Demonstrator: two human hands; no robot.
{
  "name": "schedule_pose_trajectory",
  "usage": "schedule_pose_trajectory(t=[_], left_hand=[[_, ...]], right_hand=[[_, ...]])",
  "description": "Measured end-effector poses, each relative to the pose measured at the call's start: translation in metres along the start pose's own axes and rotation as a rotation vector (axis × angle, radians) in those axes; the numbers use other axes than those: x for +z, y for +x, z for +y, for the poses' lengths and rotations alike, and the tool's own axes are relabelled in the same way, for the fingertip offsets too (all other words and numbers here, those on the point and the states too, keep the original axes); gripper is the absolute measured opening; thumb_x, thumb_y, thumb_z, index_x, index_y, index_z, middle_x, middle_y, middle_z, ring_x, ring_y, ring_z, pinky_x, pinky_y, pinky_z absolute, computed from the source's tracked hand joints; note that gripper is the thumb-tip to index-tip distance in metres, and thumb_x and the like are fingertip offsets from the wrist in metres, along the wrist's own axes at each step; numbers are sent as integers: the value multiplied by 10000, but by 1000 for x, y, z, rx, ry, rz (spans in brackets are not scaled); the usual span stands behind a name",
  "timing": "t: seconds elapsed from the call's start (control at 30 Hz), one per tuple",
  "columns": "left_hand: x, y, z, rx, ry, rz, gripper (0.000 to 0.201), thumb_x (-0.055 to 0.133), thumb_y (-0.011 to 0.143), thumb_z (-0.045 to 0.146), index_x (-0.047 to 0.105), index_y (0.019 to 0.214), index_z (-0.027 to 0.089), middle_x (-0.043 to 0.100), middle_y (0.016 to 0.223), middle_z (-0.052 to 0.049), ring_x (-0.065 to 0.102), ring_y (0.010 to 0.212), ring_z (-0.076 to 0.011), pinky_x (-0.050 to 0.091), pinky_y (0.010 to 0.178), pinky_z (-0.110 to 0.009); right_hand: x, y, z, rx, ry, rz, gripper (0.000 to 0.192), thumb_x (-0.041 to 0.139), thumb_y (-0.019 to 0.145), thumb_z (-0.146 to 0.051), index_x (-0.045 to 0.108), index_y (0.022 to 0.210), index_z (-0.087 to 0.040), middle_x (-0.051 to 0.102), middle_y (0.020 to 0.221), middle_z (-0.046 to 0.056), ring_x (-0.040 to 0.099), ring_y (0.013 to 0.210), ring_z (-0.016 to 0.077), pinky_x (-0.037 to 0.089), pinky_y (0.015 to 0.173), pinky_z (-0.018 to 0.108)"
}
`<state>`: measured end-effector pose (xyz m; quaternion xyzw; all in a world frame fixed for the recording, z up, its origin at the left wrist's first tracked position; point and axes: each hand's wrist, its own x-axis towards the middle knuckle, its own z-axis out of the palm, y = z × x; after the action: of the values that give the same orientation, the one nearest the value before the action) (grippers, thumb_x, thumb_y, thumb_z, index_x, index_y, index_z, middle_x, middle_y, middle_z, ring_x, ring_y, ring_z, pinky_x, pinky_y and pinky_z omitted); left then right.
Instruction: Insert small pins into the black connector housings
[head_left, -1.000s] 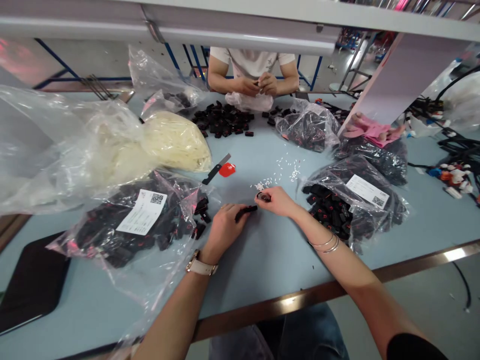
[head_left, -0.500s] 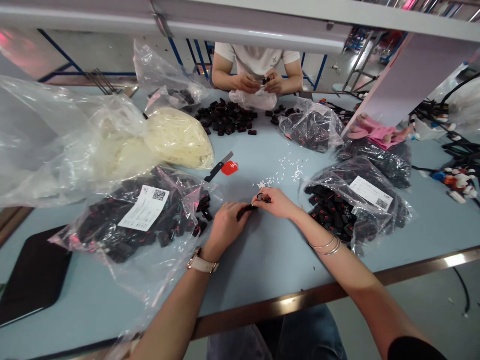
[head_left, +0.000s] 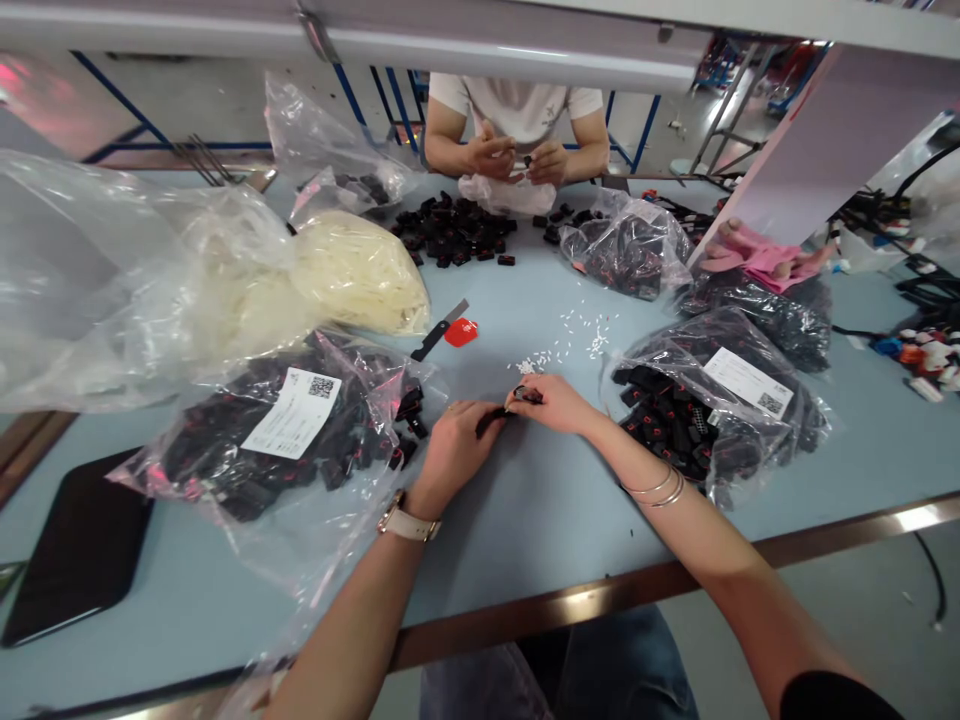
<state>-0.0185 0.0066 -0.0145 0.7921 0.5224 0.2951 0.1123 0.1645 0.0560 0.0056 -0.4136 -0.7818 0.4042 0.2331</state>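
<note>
My left hand (head_left: 459, 440) is closed around a black plastic connector (head_left: 491, 418), held low over the table in front of me. Close beside it, my right hand (head_left: 553, 403) pinches a small dark thing (head_left: 527, 395) against the connector's end; its kind is hard to make out. Just beyond my fingertips lie many tiny white pins (head_left: 527, 366), some heaped and others scattered farther back. Black connectors (head_left: 664, 425) spill from a clear bag on the right, and more fill a labelled bag (head_left: 225, 440) on the left.
A box-cutter-like knife (head_left: 433, 335) lies by a red tag (head_left: 460, 332). Beyond sit a bag of cream-coloured strips (head_left: 360, 275) and a black connector pile (head_left: 454, 230). A black tablet-like slab (head_left: 82, 545) rests left. Opposite, a co-worker's hands (head_left: 544, 162) hold a small black part.
My hands stay together in nearly the same pose on the connector. Across the table, one of the co-worker's hands has lifted its fingers away from the part. The view has shifted slightly.
</note>
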Motion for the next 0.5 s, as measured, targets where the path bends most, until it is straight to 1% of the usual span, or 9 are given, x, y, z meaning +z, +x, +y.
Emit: schedule_pose_trajectory(t=[0.17,0.37,0.5], left_hand=[[0,0,0,-2,-5,3,111,581,824,206,665,893,182,700,826,-48,636,774,-207,513,715,-320],[0,0,-1,-1,-21,-14,129,552,839,215,662,901,192,696,826,-49,634,788,-203,516,727,-322],[1,0,-1,20,-1,-13,126,555,836,197,660,904,188,696,829,-57,633,798,-205,511,751,-331]], right_hand=[[1,-1,-2,12,-47,22,115,591,799,-205,636,706,-153,635,775,18,550,715,119,381,677,242],[0,-1,-6,12,-142,12,131,572,810,-217,641,725,-144,582,732,11,514,679,109,355,650,231],[-1,-2,-9,-33,-205,-40,149,557,822,-215,639,714,-154,560,738,4,486,654,96,337,629,220]])
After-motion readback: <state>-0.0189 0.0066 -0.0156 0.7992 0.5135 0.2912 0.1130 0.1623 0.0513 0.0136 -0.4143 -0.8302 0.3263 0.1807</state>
